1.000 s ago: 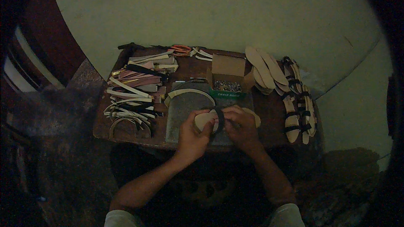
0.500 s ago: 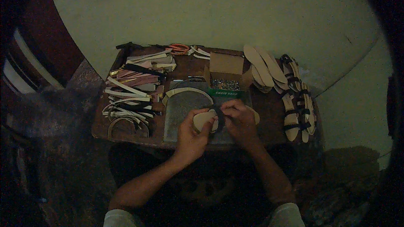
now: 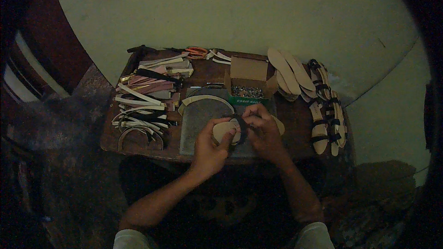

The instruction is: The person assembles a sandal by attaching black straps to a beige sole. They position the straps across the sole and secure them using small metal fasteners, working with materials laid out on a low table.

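Observation:
My left hand (image 3: 211,145) is closed around one rounded end of a beige sandal sole (image 3: 223,133), its thumb lying across the top. A black strap (image 3: 240,135) curves around the sole beside that thumb. My right hand (image 3: 262,131) pinches the strap near its upper part, with the fingertips close together. Another pale rounded piece shows past my right hand; whether it belongs to the same sole I cannot tell. Both hands are above a grey slab (image 3: 196,131) on the wooden table. A cream curved strap (image 3: 205,101) lies on the slab just beyond my left hand.
Many cut straps (image 3: 145,101) are heaped along the table's left side. An open box of nails (image 3: 247,93) stands beyond the slab. Loose beige soles (image 3: 288,74) lie at the far right, and sandals with black straps (image 3: 320,129) line the right edge. Orange-handled scissors (image 3: 197,52) rest at the back.
The black strap now arcs more visibly around the sole's end. My right hand has shifted slightly up and toward the left hand, while my left hand keeps its hold.

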Demonstrator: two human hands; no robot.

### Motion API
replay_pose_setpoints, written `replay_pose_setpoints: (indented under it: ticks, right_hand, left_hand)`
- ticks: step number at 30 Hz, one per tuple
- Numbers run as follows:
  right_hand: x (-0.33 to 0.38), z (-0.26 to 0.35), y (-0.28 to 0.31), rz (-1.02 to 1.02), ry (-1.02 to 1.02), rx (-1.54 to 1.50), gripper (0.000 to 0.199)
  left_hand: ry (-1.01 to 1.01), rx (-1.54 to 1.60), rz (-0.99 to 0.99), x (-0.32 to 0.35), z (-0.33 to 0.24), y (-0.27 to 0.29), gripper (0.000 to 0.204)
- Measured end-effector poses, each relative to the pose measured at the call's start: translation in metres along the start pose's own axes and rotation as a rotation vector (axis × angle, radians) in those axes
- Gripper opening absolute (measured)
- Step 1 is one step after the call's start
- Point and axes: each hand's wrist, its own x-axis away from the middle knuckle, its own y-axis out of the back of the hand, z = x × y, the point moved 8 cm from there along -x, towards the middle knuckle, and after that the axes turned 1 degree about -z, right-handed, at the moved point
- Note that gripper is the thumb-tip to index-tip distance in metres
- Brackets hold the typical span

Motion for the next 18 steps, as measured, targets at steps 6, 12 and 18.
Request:
replay_pose_setpoints:
  ticks: [6,12,18]
  right_hand:
    - [0.0009,-0.0051,0.0005,0.011,-0.061,-0.007,0.039]
    - [-0.0011,-0.0010,0.0020,-0.021,-0.092,-0.084,0.033]
    - [0.0003,-0.0060,0.0017,0.026,-0.135,-0.039,0.030]
  left_hand:
    - [-0.009,0.037,-0.003,0.0006,-0.0006,-0.0021,0.026]
    - [-0.055,-0.003,0.003,0.0006,-0.0027,-0.0018,0.026]
    - [-0.070,-0.009,0.009,0.0004,-0.0067,-0.0032,0.025]
